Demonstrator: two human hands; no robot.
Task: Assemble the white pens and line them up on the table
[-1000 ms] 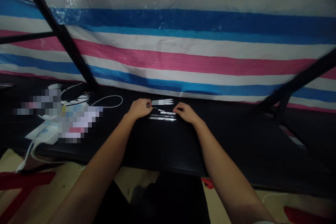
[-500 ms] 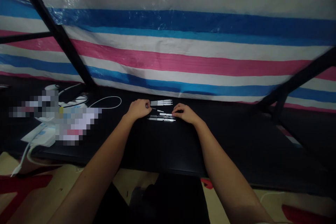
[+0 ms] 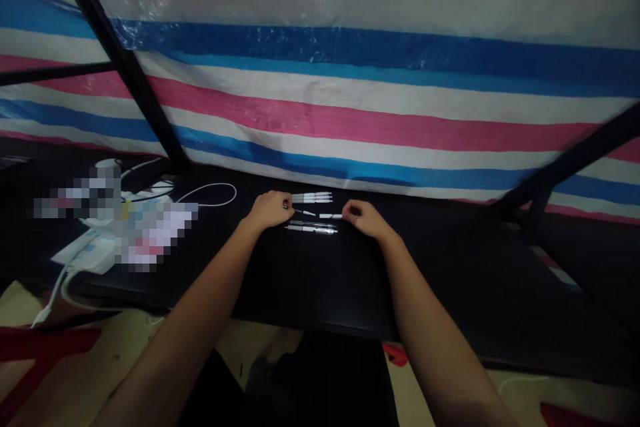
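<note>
My left hand point(image 3: 271, 209) is closed on a thin pen refill point(image 3: 309, 213), whose whitish end points right. Opposite it, the fingers of my right hand point(image 3: 367, 219) pinch a white pen barrel point(image 3: 330, 216). The barrel and the refill lie nearly in line, with a small gap between them. Just beyond them several white and grey pens point(image 3: 313, 198) rest side by side, partly behind my left hand. On the near side lie a white pen point(image 3: 311, 229) and a darker, clear-looking pen part point(image 3: 313, 223).
Both forearms reach over a black tabletop point(image 3: 310, 280). At left are a white power strip point(image 3: 93, 255), cables point(image 3: 235, 195) and blurred-out packets. A striped plastic sheet point(image 3: 350, 107) hangs behind, with black metal posts point(image 3: 145, 93) at left and right.
My right hand has moved right and nearer the barrel's line, carrying the white barrel away from the dark pen part. The refill in my left hand now lines up with it.
</note>
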